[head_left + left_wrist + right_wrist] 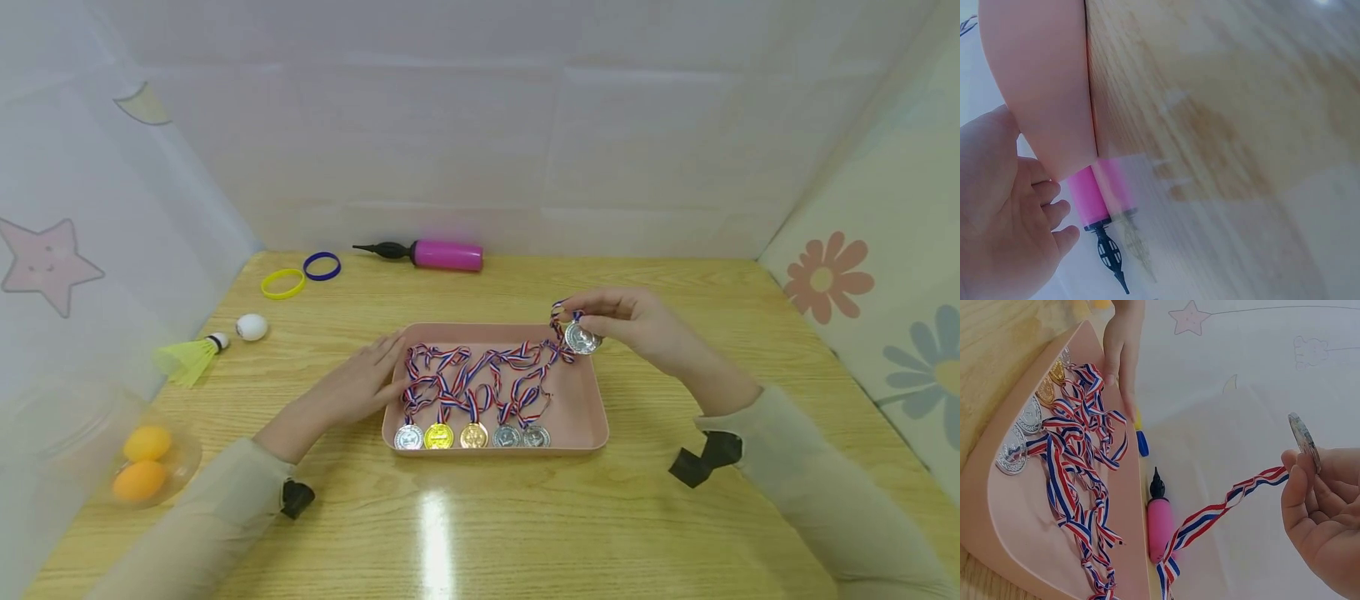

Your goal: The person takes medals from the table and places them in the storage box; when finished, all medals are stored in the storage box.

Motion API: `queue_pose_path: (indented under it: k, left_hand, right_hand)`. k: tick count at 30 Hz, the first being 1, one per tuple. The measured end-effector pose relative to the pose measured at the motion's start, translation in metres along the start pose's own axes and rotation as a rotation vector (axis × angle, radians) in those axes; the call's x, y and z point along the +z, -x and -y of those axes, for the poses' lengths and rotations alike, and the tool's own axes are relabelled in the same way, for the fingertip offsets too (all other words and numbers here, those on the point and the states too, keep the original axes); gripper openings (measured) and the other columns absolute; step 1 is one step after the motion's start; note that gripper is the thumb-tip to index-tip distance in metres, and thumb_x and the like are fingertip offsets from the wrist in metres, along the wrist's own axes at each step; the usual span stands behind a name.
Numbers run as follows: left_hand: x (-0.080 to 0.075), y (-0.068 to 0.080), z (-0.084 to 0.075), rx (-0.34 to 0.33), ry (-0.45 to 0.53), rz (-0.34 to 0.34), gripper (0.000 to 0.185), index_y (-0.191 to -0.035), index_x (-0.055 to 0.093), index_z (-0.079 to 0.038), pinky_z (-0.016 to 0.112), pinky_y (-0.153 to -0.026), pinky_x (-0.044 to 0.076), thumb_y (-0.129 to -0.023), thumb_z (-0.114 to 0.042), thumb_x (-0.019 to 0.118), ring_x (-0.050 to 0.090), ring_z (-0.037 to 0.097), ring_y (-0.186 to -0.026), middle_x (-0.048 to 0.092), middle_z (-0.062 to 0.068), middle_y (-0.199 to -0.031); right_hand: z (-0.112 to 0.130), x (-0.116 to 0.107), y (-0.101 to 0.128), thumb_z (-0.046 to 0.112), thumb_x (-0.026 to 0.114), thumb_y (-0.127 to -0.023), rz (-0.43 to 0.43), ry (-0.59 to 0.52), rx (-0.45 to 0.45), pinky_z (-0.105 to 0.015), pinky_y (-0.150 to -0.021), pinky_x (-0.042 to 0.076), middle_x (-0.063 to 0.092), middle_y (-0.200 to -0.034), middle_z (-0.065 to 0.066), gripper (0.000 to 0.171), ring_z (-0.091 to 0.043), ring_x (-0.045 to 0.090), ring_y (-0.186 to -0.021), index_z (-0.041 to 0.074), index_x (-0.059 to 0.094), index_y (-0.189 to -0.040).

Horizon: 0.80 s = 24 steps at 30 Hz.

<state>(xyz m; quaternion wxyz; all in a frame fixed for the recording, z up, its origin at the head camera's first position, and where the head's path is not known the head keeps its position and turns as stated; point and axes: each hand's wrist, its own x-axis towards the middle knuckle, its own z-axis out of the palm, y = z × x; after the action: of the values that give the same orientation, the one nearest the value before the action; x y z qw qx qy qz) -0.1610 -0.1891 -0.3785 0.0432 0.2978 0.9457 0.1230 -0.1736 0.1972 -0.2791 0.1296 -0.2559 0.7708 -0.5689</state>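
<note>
My right hand (pixel 633 321) pinches a silver medal (pixel 580 339) above the back right corner of a pink tray (pixel 581 417). From it hangs a red, white and blue ribbon (pixel 1210 515), seen in the right wrist view. Fairly straight fingers of my left hand (pixel 365 377) rest against the tray's left side. Along the tray's front wall lie several medals in a row: a silver one (pixel 408 437) at the left end, then a gold one (pixel 438 436), a bronze-coloured one (pixel 474 435) and more silver ones (pixel 506 436). Their striped ribbons (pixel 457 379) spread tangled behind them.
A pink hand pump (pixel 448 255) lies behind the tray. Further left are a blue wristband (pixel 322 267), a yellow wristband (pixel 283 284), a white ball (pixel 252 327) and a yellow shuttlecock (pixel 191 357). A clear container (pixel 176 446) with orange balls stands front left.
</note>
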Motion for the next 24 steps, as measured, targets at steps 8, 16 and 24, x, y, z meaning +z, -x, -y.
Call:
queue_pose_path:
  k: [8, 16, 24]
  left_hand:
    - [0.001, 0.000, 0.001, -0.008, -0.001, 0.004, 0.065, -0.142, 0.016, 0.010, 0.051, -0.107, 0.017, -0.099, -0.031, 0.042, 0.015, 0.041, -0.133, 0.015, 0.026, -0.147]
    - [0.000, -0.001, 0.000, -0.012, -0.001, 0.009, 0.065, -0.142, 0.017, 0.010, 0.051, -0.107, 0.016, -0.099, -0.031, 0.041, 0.015, 0.041, -0.134, 0.015, 0.026, -0.147]
    - [0.001, -0.001, 0.001, -0.012, -0.002, 0.005, 0.064, -0.142, 0.017, 0.009, 0.051, -0.107, 0.016, -0.099, -0.030, 0.042, 0.014, 0.040, -0.134, 0.014, 0.025, -0.148]
  right_hand:
    - [-0.008, 0.006, -0.003, 0.005, 0.055, -0.092, 0.042, -0.021, 0.001, -0.030, -0.076, 0.052, 0.061, -0.112, -0.019, 0.029, -0.018, 0.060, -0.095, -0.006, 0.057, -0.119]
    - [-0.034, 0.005, 0.002, 0.009, 0.056, -0.092, 0.051, 0.050, 0.076, -0.034, -0.078, 0.051, 0.059, -0.117, -0.015, 0.031, -0.020, 0.058, -0.098, -0.001, 0.057, -0.121]
    - [-0.068, 0.004, 0.015, 0.013, 0.060, -0.090, 0.053, 0.089, 0.175, -0.034, -0.078, 0.051, 0.058, -0.112, -0.017, 0.027, -0.022, 0.058, -0.095, -0.001, 0.061, -0.114]
